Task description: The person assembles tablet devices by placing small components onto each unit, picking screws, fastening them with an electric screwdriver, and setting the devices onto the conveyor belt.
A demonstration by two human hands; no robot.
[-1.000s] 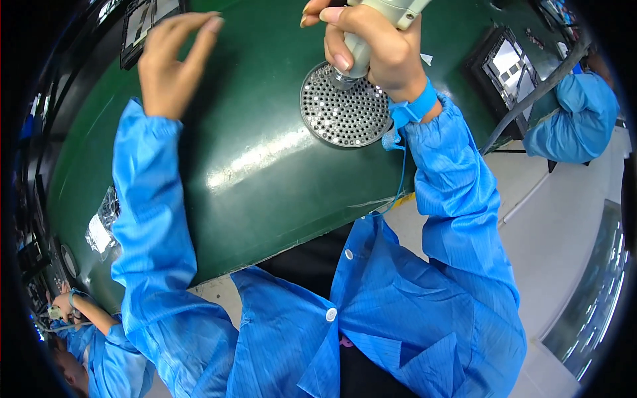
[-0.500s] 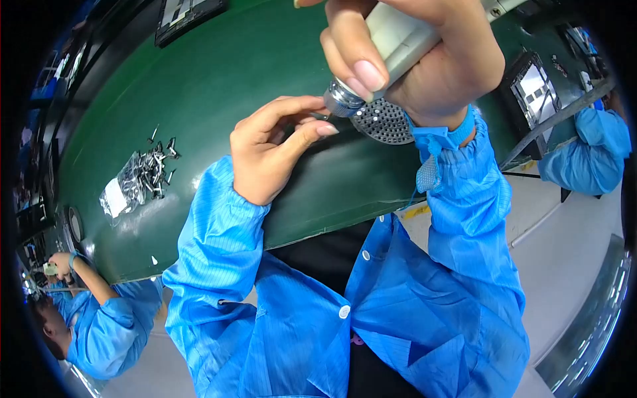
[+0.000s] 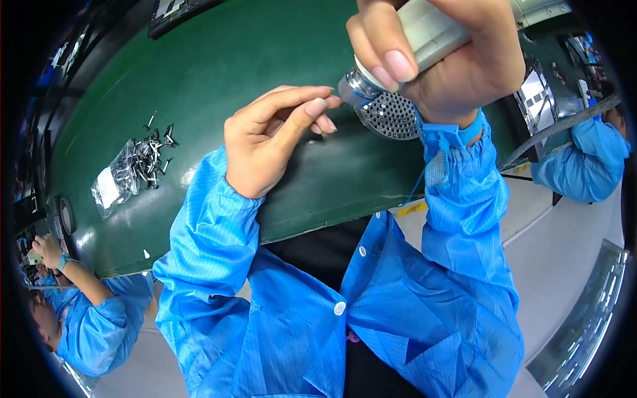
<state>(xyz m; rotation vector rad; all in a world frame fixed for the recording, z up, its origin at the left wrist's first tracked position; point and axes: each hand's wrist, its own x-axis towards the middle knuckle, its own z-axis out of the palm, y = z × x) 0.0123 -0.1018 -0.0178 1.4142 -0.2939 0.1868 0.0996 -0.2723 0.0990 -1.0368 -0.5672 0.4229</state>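
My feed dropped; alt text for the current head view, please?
Right hand grips a pale handheld tool, metal nose near the left hand; on a green table lie a perforated disc, screw-like parts and a plastic bag.

Pictured around a glossy green tabletop: near its front left corner, a co-worker in a light-blue smock, with a blue band at the wrist. Seen off its right end, a second co-worker's light-blue sleeve, beside a thick grey cable. At its far left edge, a flat black-framed panel; on its right side, a black frame with white rectangular insets. Lying just inside its front left edge, a small white scrap. Below its front edge, a pale floor marked with a yellow strip.
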